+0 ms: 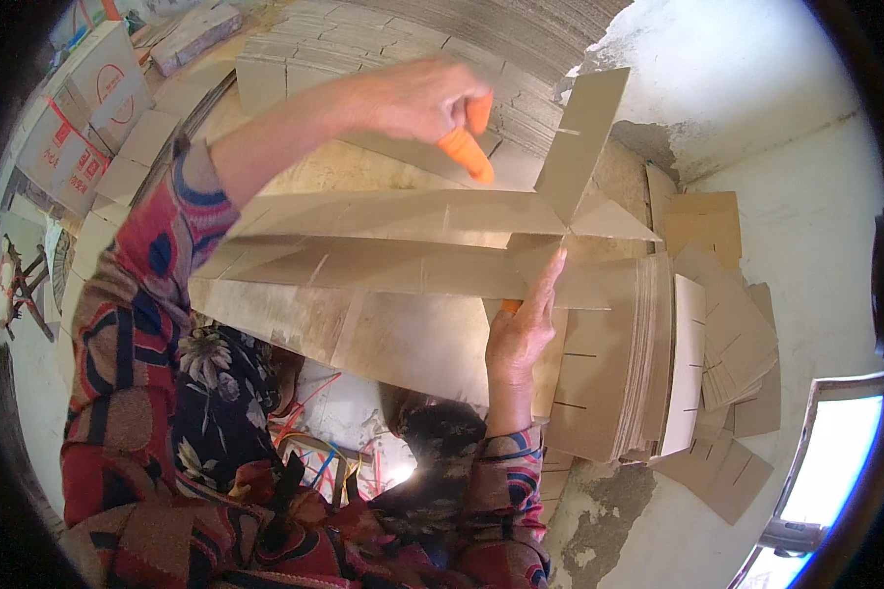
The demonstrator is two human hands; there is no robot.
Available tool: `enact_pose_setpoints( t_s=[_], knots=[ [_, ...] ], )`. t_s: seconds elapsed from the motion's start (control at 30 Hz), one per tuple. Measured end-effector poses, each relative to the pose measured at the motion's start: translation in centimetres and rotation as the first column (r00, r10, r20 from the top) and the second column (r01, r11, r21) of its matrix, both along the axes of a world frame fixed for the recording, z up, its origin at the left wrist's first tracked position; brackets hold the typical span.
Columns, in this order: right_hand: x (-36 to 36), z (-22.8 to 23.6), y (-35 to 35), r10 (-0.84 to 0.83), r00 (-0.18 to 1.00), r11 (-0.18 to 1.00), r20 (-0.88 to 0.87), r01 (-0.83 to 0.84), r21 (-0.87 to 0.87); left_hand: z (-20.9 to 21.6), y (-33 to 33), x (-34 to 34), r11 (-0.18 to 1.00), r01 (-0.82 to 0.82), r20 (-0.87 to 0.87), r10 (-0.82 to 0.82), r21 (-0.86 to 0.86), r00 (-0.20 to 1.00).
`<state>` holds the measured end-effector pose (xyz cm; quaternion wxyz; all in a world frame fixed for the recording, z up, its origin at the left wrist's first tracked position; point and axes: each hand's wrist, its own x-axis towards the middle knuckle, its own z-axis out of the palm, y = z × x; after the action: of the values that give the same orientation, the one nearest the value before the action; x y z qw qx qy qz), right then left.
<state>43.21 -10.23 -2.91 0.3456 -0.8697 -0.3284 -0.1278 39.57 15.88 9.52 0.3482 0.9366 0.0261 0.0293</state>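
Note:
Two long slotted cardboard strips, the far strip and the near strip, stand roughly parallel across the board. A shorter cardboard strip crosses them near their right ends, its far end sticking up. My right hand grips the crossing cardboard at its near end, fingers stretched along it and an orange-covered thumb on the other side. Above the far strip hangs my left hand, slightly blurred. Its two orange-covered digits are apart, and nothing shows between them.
At right stands a thick stack of slotted cardboard, with loose cardboard pieces beside it against the wall. More stacked cardboard lies at the back. Printed boxes sit at far left. A wooden board lies under the strips.

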Motion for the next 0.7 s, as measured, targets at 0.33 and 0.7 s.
enact_pose_setpoints(
  t_s=[0.33, 0.7],
  knots=[
    [-1.6, -0.3, 0.2, 0.122, 0.992, 0.992, -0.030, -0.123, -0.016, -13.0, 3.6, 7.5, 0.745, -0.295, 0.358, 0.080, 0.598, 0.930],
    [-1.0, -0.7, -0.1, 0.129, 0.989, 0.989, -0.066, -0.133, -0.067, -12.4, 5.0, 7.7, 0.800, -0.264, 0.468, -0.023, 0.539, 0.883]
  ],
)
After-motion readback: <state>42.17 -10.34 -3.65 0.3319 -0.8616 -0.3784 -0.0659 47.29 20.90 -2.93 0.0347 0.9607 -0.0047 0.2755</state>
